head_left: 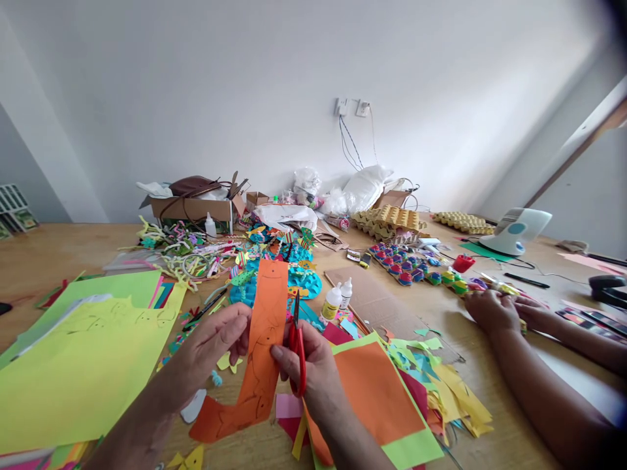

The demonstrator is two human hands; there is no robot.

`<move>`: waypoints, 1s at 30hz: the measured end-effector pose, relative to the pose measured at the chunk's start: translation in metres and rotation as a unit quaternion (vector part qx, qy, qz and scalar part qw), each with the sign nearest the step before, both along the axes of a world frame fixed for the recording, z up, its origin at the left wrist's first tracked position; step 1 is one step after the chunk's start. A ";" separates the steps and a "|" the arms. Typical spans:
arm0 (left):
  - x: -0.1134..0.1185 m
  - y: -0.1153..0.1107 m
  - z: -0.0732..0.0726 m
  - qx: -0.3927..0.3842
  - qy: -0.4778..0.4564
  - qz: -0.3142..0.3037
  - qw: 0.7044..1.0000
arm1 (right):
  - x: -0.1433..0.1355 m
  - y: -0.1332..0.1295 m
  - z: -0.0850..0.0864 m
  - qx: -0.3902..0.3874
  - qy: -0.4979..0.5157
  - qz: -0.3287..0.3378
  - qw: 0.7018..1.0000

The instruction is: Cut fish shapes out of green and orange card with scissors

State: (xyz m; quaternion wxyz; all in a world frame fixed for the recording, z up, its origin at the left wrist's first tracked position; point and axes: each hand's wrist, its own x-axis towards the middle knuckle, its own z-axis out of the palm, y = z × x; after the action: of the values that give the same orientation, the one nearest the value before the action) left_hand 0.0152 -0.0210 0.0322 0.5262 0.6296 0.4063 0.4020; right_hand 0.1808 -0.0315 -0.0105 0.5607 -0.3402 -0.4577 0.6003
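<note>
An orange paper strip (268,326) with drawn outlines hangs upright in front of me, its lower end bending to the left. My left hand (223,339) is at its left edge, fingers curled against the paper. My right hand (313,359) pinches the right edge and also holds red-handled scissors (296,352), whose dark blades point up. Below and right lie an orange sheet (372,391) and a light green sheet (416,450). Yellow sheets (98,365) with pencil outlines lie at the left.
Glue bottles (332,301), paper scraps (458,395) and a cardboard piece (377,300) lie beyond my hands. Pipe cleaners (196,254), a cardboard box (191,212) and egg trays (389,222) sit farther back. Another person's hands (494,310) work at the right.
</note>
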 end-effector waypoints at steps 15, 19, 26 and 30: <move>0.010 -0.002 0.005 -0.099 -0.104 0.034 0.989 | 0.019 -0.019 0.007 0.025 -0.258 0.007 0.966; 0.009 -0.002 0.003 -0.124 -0.122 0.003 0.985 | 0.030 -0.025 0.002 0.046 -0.359 0.031 0.932; 0.010 -0.002 -0.002 -0.120 -0.127 -0.036 0.984 | 0.031 -0.030 0.000 0.043 -0.379 0.083 0.921; 0.013 -0.002 -0.002 -0.117 -0.114 -0.016 0.986 | 0.032 -0.030 -0.002 0.034 -0.370 0.082 0.925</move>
State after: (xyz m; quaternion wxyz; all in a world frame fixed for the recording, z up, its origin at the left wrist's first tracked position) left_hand 0.0282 -0.0225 0.0306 0.6457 0.5201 0.3781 0.4119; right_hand 0.2124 -0.0611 -0.0129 0.3119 -0.4799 -0.6792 0.4595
